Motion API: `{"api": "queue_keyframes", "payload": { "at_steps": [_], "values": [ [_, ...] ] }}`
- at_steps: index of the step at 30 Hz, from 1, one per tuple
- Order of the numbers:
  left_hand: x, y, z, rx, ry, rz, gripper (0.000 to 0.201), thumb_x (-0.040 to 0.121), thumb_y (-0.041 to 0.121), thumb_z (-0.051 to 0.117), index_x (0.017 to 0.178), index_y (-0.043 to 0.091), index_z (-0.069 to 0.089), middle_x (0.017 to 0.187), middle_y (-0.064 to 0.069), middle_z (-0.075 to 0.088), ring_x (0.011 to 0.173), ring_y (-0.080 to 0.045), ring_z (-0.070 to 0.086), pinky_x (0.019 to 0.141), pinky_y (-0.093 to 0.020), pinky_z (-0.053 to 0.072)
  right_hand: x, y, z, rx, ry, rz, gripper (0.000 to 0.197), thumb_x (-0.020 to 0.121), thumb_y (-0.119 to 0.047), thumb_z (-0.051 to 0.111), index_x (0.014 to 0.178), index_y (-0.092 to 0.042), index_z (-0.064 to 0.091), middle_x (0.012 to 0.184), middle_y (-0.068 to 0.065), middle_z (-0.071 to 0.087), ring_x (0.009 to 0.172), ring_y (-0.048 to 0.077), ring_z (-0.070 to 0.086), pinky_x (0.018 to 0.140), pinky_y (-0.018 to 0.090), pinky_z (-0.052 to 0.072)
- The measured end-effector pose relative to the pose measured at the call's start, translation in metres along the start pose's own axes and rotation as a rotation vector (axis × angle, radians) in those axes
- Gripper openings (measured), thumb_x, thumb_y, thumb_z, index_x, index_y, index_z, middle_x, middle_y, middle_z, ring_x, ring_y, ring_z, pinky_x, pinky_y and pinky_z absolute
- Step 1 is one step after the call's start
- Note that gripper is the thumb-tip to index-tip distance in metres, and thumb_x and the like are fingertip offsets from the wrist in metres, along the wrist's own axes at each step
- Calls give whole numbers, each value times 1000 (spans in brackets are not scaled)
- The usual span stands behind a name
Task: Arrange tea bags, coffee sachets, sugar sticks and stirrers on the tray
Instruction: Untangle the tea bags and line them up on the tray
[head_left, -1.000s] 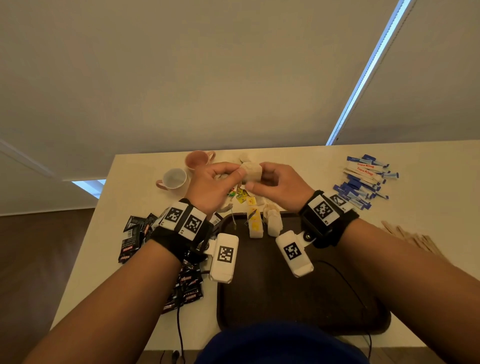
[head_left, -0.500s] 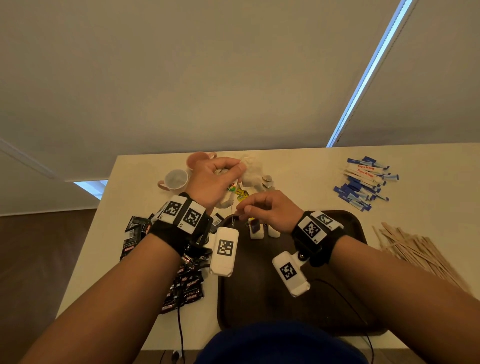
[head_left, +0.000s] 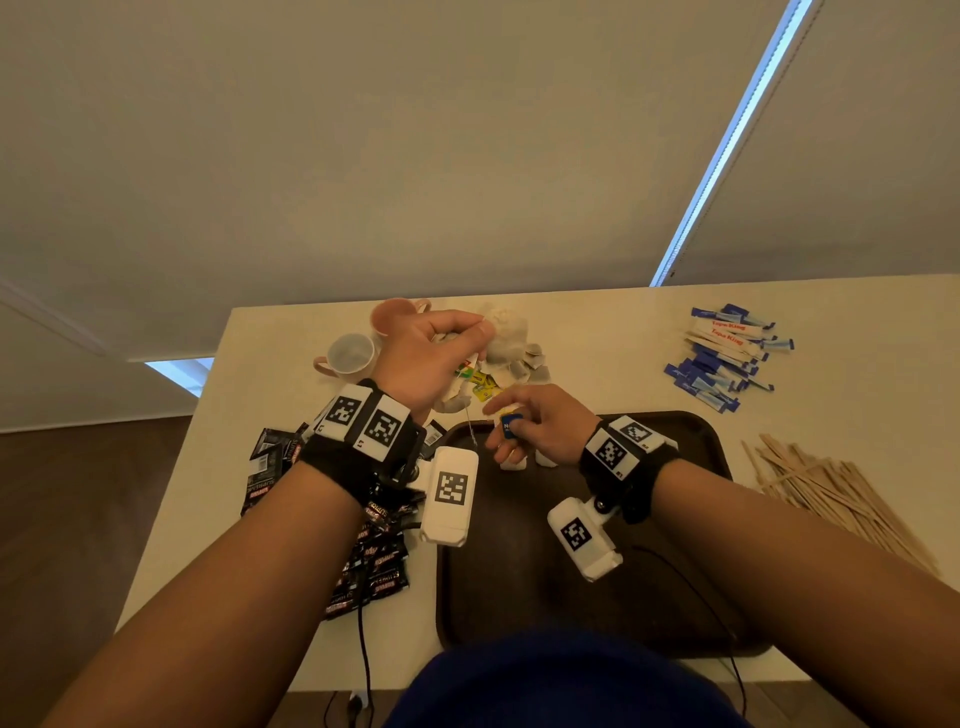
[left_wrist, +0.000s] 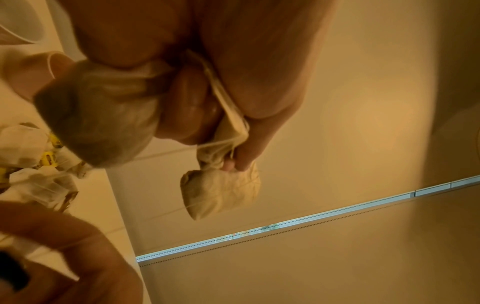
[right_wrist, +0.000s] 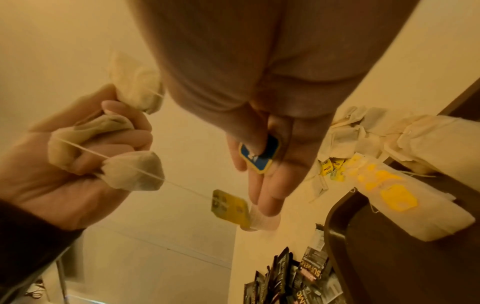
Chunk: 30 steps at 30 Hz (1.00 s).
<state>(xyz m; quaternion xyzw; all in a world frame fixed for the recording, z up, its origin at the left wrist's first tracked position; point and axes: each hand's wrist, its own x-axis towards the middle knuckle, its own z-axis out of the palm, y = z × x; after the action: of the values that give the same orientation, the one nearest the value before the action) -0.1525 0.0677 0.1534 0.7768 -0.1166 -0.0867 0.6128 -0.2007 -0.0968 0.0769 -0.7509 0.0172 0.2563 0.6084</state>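
In the head view, the left hand (head_left: 431, 358) is raised over the far side of the table (head_left: 597, 322), fingers curled around a bunch of tea bags (head_left: 506, 332). The right hand (head_left: 540, 426) hovers over the far edge of the dark tray (head_left: 701, 467), thumb and forefinger pinching a small blue tag (head_left: 509, 425). More tea bags lie in a loose pile (head_left: 519, 364) on the table between the hands. Coffee sachets (head_left: 374, 566) lie left of the tray, sugar sticks (head_left: 727, 358) far right, wooden stirrers (head_left: 831, 493) right of the tray, and two cups (head_left: 350, 356) far left.

From the left wrist, the curled fingers (left_wrist: 259, 82) clamp several crumpled tea bags (left_wrist: 223, 191), with one hanging below the fingertips.

From the right wrist, the thumb presses the blue tag (right_wrist: 258, 155) against the straight, close-set fingers (right_wrist: 267, 185). A thread (right_wrist: 182, 186) runs from the left hand's tea bags (right_wrist: 132, 172) to a dangling yellow tag (right_wrist: 228, 205). Two tea bags (right_wrist: 405, 205) lie over the tray's rim (right_wrist: 335, 226).
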Motion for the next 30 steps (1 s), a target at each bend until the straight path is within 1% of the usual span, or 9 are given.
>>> {"api": "queue_keyframes", "payload": {
  "at_steps": [3, 7, 10, 12, 16, 22, 25, 27, 30],
  "values": [
    [-1, -2, -1, -29, -34, -39, 22, 92, 17, 67, 71, 24, 71, 70, 16, 65, 75, -6, 62, 73, -26, 49, 7, -1, -7, -41, 100, 10, 9, 95, 0, 55, 103, -4, 57, 77, 11, 73, 69, 23, 72, 63, 30, 59],
    [-7, -4, -2, -90, -72, -143, 16, 90, 19, 69, 76, 25, 75, 73, 7, 68, 85, -15, 65, 71, -34, 55, 19, -5, -22, -384, 307, -79, 9, 83, -19, 76, 90, -12, 76, 75, 3, 72, 66, 14, 64, 65, 35, 55],
    [-11, -5, -3, -121, -90, -209, 8, 89, 17, 70, 84, 20, 75, 85, -1, 73, 94, -22, 68, 80, -36, 57, 18, -21, -32, -359, 359, -126, 8, 88, -16, 70, 84, -18, 76, 61, -3, 66, 48, 4, 55, 53, 22, 45],
    [-12, -8, -4, -115, -118, -252, 5, 88, 18, 71, 86, 19, 75, 90, -5, 73, 96, -24, 69, 83, -38, 57, 15, -34, -35, -280, 343, -143, 15, 94, -9, 61, 92, -7, 75, 63, 3, 67, 44, 2, 57, 49, 16, 45],
    [-17, -13, -2, -125, -163, -342, 9, 88, 22, 71, 80, 21, 76, 79, -3, 67, 84, -19, 64, 62, -28, 58, 10, -52, -39, -72, 353, -217, 21, 95, -11, 59, 98, 4, 74, 88, 18, 72, 61, 5, 66, 57, 15, 52],
    [-18, -26, 1, -150, -121, -437, 11, 86, 22, 74, 77, 26, 79, 86, -9, 71, 90, -27, 63, 59, -31, 53, -3, -68, -33, 3, 319, -342, 27, 90, 0, 65, 117, -3, 64, 83, 17, 73, 70, 15, 73, 62, 22, 56],
    [-19, -29, 3, -160, -88, -458, 10, 86, 21, 74, 77, 26, 78, 80, -6, 69, 80, -22, 61, 50, -26, 50, -4, -71, -30, -65, 364, -401, 16, 88, -4, 68, 103, -6, 69, 85, 10, 74, 72, 9, 71, 66, 22, 57],
    [-18, -29, 2, -160, -78, -469, 3, 86, 22, 74, 85, 22, 77, 86, -8, 69, 85, -22, 60, 48, -22, 49, -5, -71, -28, -198, 390, -476, 10, 86, -9, 72, 96, -11, 75, 88, 2, 73, 79, 11, 69, 72, 23, 56],
    [-17, -29, 1, -160, -67, -463, 5, 87, 23, 73, 88, 19, 76, 88, -9, 69, 91, -23, 60, 50, -19, 50, -9, -70, -25, -198, 369, -495, 11, 86, -9, 71, 96, -8, 76, 79, 1, 72, 67, 10, 65, 63, 21, 53]
  ]
}}
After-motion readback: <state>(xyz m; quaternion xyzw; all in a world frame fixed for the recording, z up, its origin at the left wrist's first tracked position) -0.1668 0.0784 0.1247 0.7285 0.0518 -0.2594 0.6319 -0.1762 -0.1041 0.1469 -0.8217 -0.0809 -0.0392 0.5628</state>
